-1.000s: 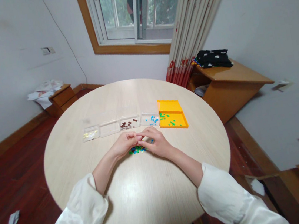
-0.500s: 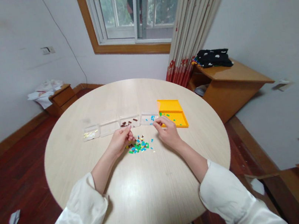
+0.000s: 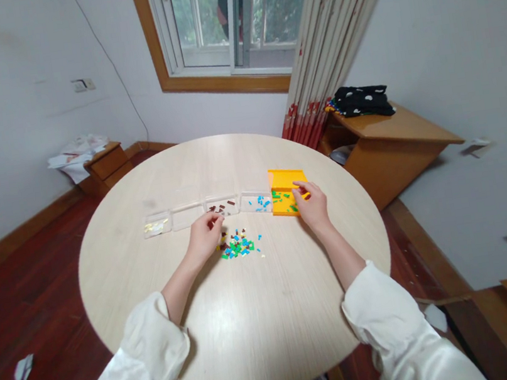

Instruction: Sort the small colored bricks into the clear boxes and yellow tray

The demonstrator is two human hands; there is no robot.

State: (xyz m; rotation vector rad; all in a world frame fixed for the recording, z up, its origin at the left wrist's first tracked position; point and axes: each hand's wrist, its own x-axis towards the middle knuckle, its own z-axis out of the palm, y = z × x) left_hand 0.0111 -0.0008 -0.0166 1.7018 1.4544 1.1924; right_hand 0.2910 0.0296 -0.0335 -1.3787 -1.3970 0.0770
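Note:
A mixed pile of small green, blue, brown and yellow bricks (image 3: 237, 245) lies mid-table. Just above its left side is my left hand (image 3: 204, 238), fingers pinched near the clear box with brown pieces (image 3: 222, 206); anything between the fingertips is too small to make out. Over the right part of the open yellow box (image 3: 286, 179), which holds green pieces, my right hand (image 3: 313, 204) has thumb and forefinger slightly apart, nothing visible between them. Blue pieces lie in another clear box (image 3: 256, 202). The leftmost clear box (image 3: 157, 224) contains pale yellow pieces.
A further clear box (image 3: 187, 216) stands in the row on the round table (image 3: 244, 318). Beyond the table are a window, a curtain (image 3: 309, 54), a wooden cabinet (image 3: 397, 130) with black cloth on top, and a small drawer unit (image 3: 109, 164) with papers.
My right hand has moved right, from beside the blue pieces to over the yellow box, and its fingers have parted. My left hand has shifted slightly, still pinched.

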